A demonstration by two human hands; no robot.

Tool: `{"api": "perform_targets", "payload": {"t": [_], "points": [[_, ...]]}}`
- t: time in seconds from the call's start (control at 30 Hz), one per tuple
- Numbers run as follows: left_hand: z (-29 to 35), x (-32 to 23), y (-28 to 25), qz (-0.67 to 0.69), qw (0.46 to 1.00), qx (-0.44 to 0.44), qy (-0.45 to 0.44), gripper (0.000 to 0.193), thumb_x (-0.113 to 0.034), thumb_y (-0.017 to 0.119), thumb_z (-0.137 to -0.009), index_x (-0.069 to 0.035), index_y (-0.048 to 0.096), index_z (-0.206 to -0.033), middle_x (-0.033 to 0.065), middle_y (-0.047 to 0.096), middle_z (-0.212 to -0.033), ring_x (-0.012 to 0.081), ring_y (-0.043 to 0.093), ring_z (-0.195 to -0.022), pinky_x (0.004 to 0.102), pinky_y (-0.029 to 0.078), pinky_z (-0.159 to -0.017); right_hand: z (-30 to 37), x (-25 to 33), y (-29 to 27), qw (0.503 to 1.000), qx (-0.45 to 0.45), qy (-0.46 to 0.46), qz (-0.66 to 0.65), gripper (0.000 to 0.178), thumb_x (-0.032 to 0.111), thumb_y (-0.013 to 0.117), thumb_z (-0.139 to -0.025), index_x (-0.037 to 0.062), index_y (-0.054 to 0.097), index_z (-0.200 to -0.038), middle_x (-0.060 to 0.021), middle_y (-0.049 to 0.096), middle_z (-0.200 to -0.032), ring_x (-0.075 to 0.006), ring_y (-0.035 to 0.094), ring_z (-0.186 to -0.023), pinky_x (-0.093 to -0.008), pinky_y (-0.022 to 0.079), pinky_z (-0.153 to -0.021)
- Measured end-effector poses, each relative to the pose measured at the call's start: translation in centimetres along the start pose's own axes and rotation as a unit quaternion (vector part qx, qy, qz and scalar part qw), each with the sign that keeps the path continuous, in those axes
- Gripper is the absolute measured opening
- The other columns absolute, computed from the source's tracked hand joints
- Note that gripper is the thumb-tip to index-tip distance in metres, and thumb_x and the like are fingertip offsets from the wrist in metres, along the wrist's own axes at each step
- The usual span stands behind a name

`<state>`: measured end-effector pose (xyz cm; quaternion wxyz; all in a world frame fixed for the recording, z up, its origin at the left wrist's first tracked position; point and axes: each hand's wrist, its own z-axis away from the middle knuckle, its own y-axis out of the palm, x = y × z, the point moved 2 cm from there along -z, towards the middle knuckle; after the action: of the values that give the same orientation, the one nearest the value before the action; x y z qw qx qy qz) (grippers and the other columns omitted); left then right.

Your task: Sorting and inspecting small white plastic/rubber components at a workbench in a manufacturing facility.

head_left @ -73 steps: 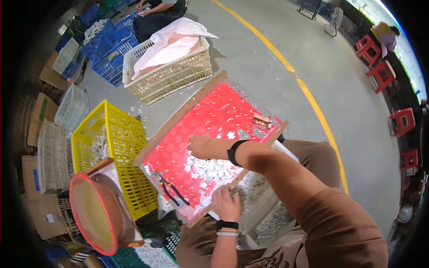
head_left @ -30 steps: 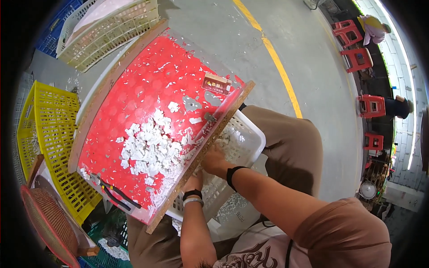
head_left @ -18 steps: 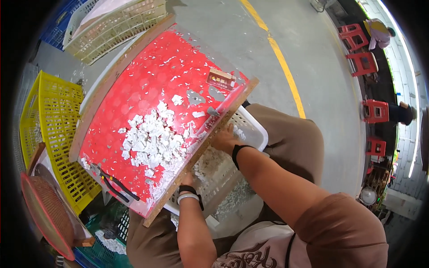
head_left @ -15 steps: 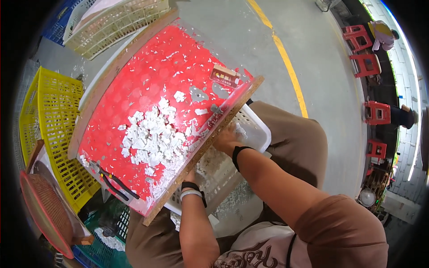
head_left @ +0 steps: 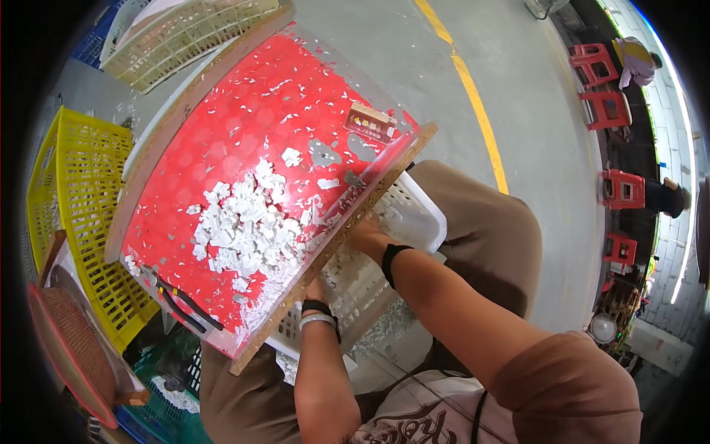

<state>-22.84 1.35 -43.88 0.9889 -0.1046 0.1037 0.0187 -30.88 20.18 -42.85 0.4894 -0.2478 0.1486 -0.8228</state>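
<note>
Both my hands reach down into a white plastic basket (head_left: 423, 214) between my knees, under the near edge of a red-topped board (head_left: 244, 111). Only the back of my left hand (head_left: 316, 289) shows, by the basket's left part; its fingers are hidden beneath the board. Further right, my right hand (head_left: 364, 234) is partly covered by the same edge, so its fingers do not show either. White scraps lie in the basket around them. On the board rests a heap of small white plastic-like pieces (head_left: 248, 226). Pliers (head_left: 181, 300) with black and yellow handles lie at its left corner.
A yellow crate (head_left: 92, 214) stands left, with a round woven tray (head_left: 70, 355) in front of it and a green basket (head_left: 166, 399) below. A cream crate (head_left: 188, 37) is at the far left. Red stools (head_left: 621, 189) and people are off to the right.
The board and its heap appear shifted slightly left and down in the picture. My right hand has moved slightly left; both hands stay in the basket under the board's edge.
</note>
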Motion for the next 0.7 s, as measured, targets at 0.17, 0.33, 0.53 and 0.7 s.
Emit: {"api": "perform_targets", "payload": {"t": [0.17,0.33,0.53,0.7], "points": [[3.2,-1.9,5.4,0.031,0.997,0.067,0.000,0.072,-0.051,0.061,-0.079,-0.009,0.041,-0.135,0.0133,0.047,-0.129,0.0310,0.051,-0.111,0.0443,0.044,-0.088,-6.0,-9.0,1.7,0.995,-0.028,-0.009,-0.095,0.068,0.046,0.050,-0.085,0.0134,0.032,-0.142,-0.0208,0.029,-0.145,-0.0388,0.020,-0.137,-0.0563,0.018,-0.109],[-2.1,1.2,6.2,0.134,0.972,0.170,0.096,0.071,-0.046,0.060,-0.082,-0.003,0.040,-0.133,0.0098,0.050,-0.126,0.0263,0.051,-0.111,0.0372,0.044,-0.090,-6.0,-8.9,4.2,0.990,-0.097,0.006,-0.105,0.067,0.046,0.053,-0.083,0.0179,0.034,-0.141,-0.0171,0.036,-0.142,-0.0386,0.021,-0.136,-0.0527,0.022,-0.109],[-0.7,1.4,6.8,0.143,0.968,0.204,0.028,0.079,-0.060,0.053,-0.081,-0.015,0.030,-0.142,0.0084,0.030,-0.144,0.0286,0.029,-0.131,0.0578,0.025,-0.100,-6.4,-8.1,3.5,1.000,0.007,0.006,-0.008,0.062,0.047,0.053,-0.083,0.0193,0.041,-0.137,-0.0174,0.039,-0.140,-0.0383,0.028,-0.133,-0.0508,0.024,-0.108],[-3.4,3.2,-2.3,-0.374,0.773,0.073,0.507,0.083,-0.064,0.047,-0.083,-0.013,0.025,-0.144,0.0089,0.029,-0.145,0.0306,0.031,-0.129,0.0545,0.026,-0.101,-5.9,0.2,6.4,0.987,-0.048,-0.119,-0.098,0.065,0.051,0.052,-0.082,0.0187,0.042,-0.137,-0.0169,0.042,-0.138,-0.0374,0.039,-0.127,-0.0472,0.029,-0.106]]}}
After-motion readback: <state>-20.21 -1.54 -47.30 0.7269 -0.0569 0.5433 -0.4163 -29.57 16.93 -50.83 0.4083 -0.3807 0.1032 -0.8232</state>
